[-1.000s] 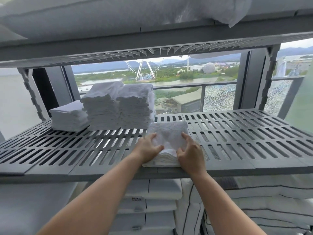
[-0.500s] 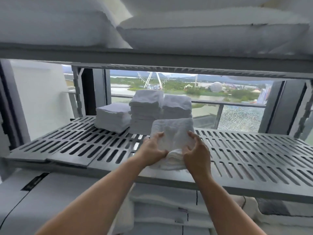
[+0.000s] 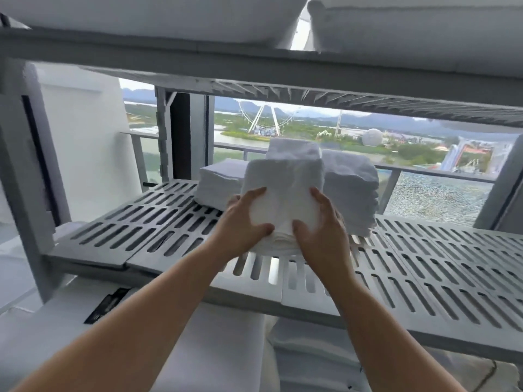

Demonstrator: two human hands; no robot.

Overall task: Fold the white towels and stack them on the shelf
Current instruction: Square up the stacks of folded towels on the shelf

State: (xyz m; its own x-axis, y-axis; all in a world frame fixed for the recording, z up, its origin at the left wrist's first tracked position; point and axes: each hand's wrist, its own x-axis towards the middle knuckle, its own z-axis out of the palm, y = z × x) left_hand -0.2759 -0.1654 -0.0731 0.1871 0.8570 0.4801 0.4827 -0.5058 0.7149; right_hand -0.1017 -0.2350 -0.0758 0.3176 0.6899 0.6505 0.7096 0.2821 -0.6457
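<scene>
Advanced from the shelf (image 3: pixel 424 264) edge, folded towels (image 3: pixel 283 188) now meet the rear stacks (image 3: pixel 351 188), left hand (image 3: pixel 243 219) and right hand (image 3: pixel 319 230) clasping their sides; keep level, seat squarely.

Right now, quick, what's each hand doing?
Left hand: holding the towels on their left side.
Right hand: holding the same towels on their right side.

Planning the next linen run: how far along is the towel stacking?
Done: three stacks of folded white towels stand far back on the shelf. In hand: left hand and right hand grip another folded pile at the shelf's front. Left: setting it with the stacks; no unfolded towels are in view.
</scene>
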